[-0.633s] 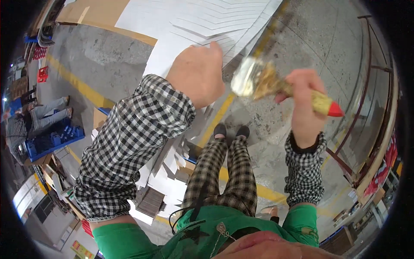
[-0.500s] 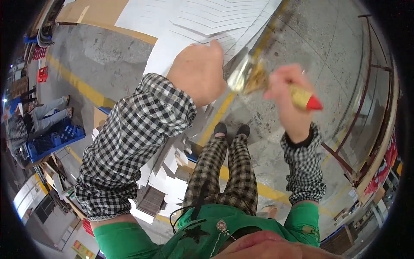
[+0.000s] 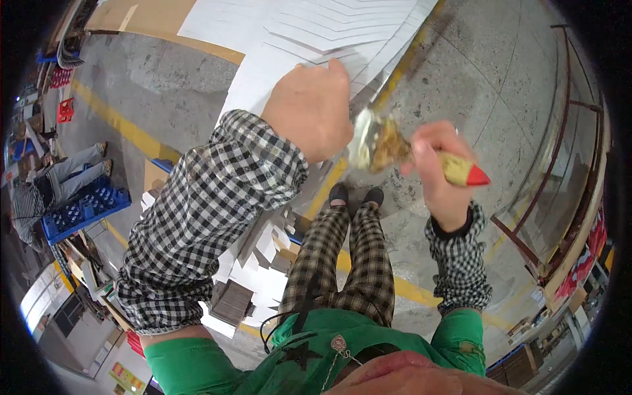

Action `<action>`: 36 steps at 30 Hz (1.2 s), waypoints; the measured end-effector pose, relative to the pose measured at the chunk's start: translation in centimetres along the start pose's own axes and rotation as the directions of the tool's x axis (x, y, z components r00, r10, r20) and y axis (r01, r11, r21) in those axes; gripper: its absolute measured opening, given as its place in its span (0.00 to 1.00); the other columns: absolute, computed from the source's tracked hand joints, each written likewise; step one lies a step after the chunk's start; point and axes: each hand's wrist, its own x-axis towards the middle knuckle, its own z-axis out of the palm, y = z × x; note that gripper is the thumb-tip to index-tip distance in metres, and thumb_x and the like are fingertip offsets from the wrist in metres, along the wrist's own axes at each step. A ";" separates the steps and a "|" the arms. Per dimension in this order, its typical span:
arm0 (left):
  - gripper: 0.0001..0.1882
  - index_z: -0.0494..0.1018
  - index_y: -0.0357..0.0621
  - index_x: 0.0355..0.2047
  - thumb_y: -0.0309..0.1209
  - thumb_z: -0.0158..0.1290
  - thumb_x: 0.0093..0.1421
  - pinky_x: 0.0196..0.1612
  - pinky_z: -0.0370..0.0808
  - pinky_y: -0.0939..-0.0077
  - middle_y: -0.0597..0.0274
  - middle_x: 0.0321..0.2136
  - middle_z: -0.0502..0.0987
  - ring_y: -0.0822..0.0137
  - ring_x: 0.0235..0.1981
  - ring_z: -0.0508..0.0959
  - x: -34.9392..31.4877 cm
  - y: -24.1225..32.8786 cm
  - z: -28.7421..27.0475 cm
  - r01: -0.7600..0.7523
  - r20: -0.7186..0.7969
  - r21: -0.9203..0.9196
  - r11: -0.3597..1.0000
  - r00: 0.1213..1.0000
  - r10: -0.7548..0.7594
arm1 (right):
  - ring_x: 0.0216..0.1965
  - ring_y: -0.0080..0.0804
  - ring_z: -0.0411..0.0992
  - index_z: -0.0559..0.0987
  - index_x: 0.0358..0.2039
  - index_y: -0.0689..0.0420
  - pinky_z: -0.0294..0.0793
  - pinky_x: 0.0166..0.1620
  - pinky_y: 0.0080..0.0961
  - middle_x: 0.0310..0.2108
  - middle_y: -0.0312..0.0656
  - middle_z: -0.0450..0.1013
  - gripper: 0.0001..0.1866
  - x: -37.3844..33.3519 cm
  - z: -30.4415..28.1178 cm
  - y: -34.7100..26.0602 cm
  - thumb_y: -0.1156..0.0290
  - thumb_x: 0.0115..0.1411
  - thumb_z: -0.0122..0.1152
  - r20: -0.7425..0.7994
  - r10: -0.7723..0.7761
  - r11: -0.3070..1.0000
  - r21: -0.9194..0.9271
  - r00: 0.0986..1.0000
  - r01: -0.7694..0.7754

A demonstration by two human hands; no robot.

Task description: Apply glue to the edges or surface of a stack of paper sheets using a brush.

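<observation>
My right hand (image 3: 447, 172) grips a flat brush by its pale handle (image 3: 454, 170) with a red tip. The broad, pale bristle end of the brush (image 3: 364, 139) points left, beside my left hand and slightly apart from it. My left hand (image 3: 309, 108) rests on a fanned stack of white sheets (image 3: 253, 72) with dark angled lines. Its fingers are curled, and most are hidden beneath the hand, so whether it pinches something is unclear.
Brown cardboard (image 3: 155, 23) lies under the sheets at the far left. Below my left arm are more white pieces and a brown stack (image 3: 230, 304). A blue crate (image 3: 85, 214) stands near a seated person (image 3: 69, 181) at left. A brown metal frame (image 3: 559, 158) stands at right.
My right hand and the brush have moved down a little, toward me, and the bristle end has turned. My left hand stays on the sheets, shifted only slightly right in view.
</observation>
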 end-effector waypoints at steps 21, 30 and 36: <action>0.21 0.61 0.25 0.39 0.22 0.48 0.43 0.34 0.71 0.57 0.35 0.22 0.71 0.43 0.28 0.73 -0.2 0.3 -0.8 0.038 -0.003 0.020 0.999 0.999 -0.038 | 0.24 0.24 0.68 0.70 0.25 0.63 0.71 0.25 0.19 0.31 0.42 0.66 0.06 1.7 -1.4 -1.2 0.74 0.55 0.53 -0.044 -0.049 0.996 0.071 0.998 0.052; 0.30 0.58 0.25 0.48 0.22 0.48 0.41 0.32 0.72 0.59 0.27 0.29 0.69 0.42 0.27 0.74 0.0 0.4 -0.9 0.114 0.028 0.088 0.990 0.993 -0.116 | 0.21 0.20 0.67 0.71 0.23 0.62 0.68 0.23 0.17 0.27 0.38 0.67 0.07 4.1 -2.7 -3.2 0.74 0.55 0.54 -0.091 0.057 0.961 0.273 0.994 -0.030; 0.35 0.56 0.28 0.52 0.23 0.51 0.40 0.33 0.73 0.60 0.23 0.37 0.66 0.42 0.28 0.74 2.0 1.0 -1.4 0.101 -0.055 0.128 0.987 0.994 -0.094 | 0.20 0.21 0.67 0.70 0.23 0.61 0.70 0.24 0.18 0.24 0.38 0.67 0.05 7.9 -6.6 -3.4 0.76 0.56 0.52 0.182 0.044 0.975 0.204 0.982 -0.082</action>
